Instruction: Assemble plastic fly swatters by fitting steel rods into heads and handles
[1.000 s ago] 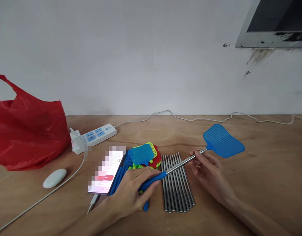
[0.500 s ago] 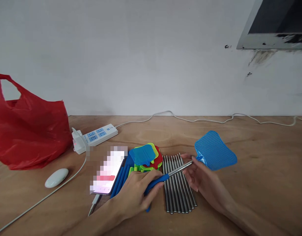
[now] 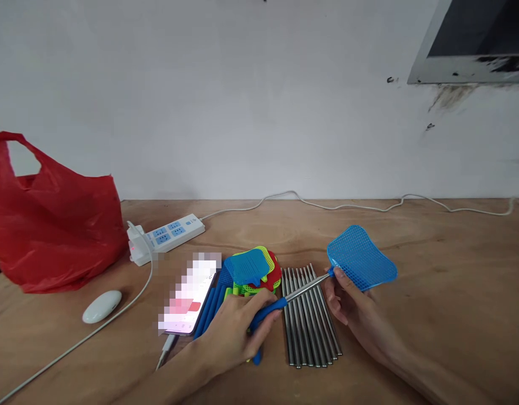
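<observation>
A blue fly swatter (image 3: 361, 257) with a telescopic metal shaft and a blue handle is held between both hands above the wooden table (image 3: 453, 292). My left hand (image 3: 234, 332) is closed round the blue handle. My right hand (image 3: 352, 306) pinches the shaft just below the mesh head. Under the shaft lies a row of several bare metal rods (image 3: 310, 320). Beside my left hand sits a pile of coloured swatter heads (image 3: 253, 267) in blue, yellow, green and red, with several blue handles (image 3: 209, 306) next to it.
A phone (image 3: 186, 301) with a lit screen lies left of the pile, a cable plugged in. A white power strip (image 3: 166, 236), a white mouse (image 3: 102, 306) and a red plastic bag (image 3: 52, 225) are on the left. A white cord (image 3: 348, 205) runs along the wall.
The swatter's shaft has shortened: my right hand and the blue mesh head moved left and down toward my left hand, which stayed put on the handle.
</observation>
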Motion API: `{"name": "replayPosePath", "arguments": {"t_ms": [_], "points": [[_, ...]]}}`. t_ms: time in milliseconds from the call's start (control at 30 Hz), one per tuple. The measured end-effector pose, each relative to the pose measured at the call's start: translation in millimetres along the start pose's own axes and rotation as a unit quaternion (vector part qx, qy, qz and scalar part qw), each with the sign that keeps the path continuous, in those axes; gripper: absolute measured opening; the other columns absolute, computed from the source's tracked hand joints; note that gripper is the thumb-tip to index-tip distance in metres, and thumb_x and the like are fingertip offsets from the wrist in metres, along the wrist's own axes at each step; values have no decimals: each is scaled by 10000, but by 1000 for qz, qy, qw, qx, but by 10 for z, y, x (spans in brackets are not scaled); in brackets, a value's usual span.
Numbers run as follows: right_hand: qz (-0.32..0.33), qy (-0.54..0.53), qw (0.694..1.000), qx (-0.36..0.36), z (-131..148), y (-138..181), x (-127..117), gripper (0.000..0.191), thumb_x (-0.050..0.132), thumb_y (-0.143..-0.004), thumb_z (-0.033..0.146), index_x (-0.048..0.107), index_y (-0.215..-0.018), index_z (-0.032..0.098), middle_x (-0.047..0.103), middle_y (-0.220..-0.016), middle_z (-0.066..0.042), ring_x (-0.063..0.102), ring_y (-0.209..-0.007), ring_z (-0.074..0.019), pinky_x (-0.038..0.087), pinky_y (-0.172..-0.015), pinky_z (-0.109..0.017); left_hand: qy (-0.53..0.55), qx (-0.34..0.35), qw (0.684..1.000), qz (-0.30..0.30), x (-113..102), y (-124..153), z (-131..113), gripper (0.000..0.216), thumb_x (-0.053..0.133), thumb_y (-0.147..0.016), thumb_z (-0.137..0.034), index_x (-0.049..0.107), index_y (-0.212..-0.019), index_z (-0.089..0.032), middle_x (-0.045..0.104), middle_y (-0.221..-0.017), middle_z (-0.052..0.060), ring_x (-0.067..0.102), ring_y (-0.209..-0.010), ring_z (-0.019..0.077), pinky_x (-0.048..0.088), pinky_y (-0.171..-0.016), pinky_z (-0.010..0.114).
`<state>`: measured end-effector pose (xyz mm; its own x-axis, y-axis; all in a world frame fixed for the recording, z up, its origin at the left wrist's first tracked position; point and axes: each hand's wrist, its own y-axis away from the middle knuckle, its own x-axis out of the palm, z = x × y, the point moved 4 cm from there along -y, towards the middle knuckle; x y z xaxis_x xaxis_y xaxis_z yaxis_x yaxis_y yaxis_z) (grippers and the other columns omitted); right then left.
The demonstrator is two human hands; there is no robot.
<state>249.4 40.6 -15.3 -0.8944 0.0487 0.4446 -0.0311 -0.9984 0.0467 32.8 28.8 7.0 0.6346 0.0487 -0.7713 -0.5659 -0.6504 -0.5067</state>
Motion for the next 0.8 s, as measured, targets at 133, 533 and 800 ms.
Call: {"name": "replayPosePath", "arguments": {"t_ms": [133, 533, 800], "points": [[17, 31, 999, 19, -38, -17, 29, 414, 835, -699, 547, 711, -878, 195, 616, -651, 8, 488, -514, -91, 374, -374, -153, 19, -43, 999, 22, 15, -17, -7, 148, 485, -1007, -300, 601, -1044, -216, 726, -837, 19, 666, -671, 168, 485, -610, 269], [-86, 372, 916, -122, 220, -377, -423, 519, 470, -853, 718, 448, -651, 240, 397, -552, 53, 350, -444, -112, 302, -414, -245, -51, -85, 995, -29, -150, -118, 86, 213, 458, -1009, -295, 567, -856, -196, 553, -616, -32, 515, -601, 173, 370, -665, 325], [-75, 633, 757, -141, 193, -535, -630, 395, 528, -844, 443, 412, -529, 234, 445, -531, -4, 404, -530, -183, 202, -561, -309, -136, -113, 984, -20, -124, -121, 250, 281, 420, -1007, -319, 546, -781, -208, 494, -570, -32, 505, -559, 180, 344, -599, 296]]}}
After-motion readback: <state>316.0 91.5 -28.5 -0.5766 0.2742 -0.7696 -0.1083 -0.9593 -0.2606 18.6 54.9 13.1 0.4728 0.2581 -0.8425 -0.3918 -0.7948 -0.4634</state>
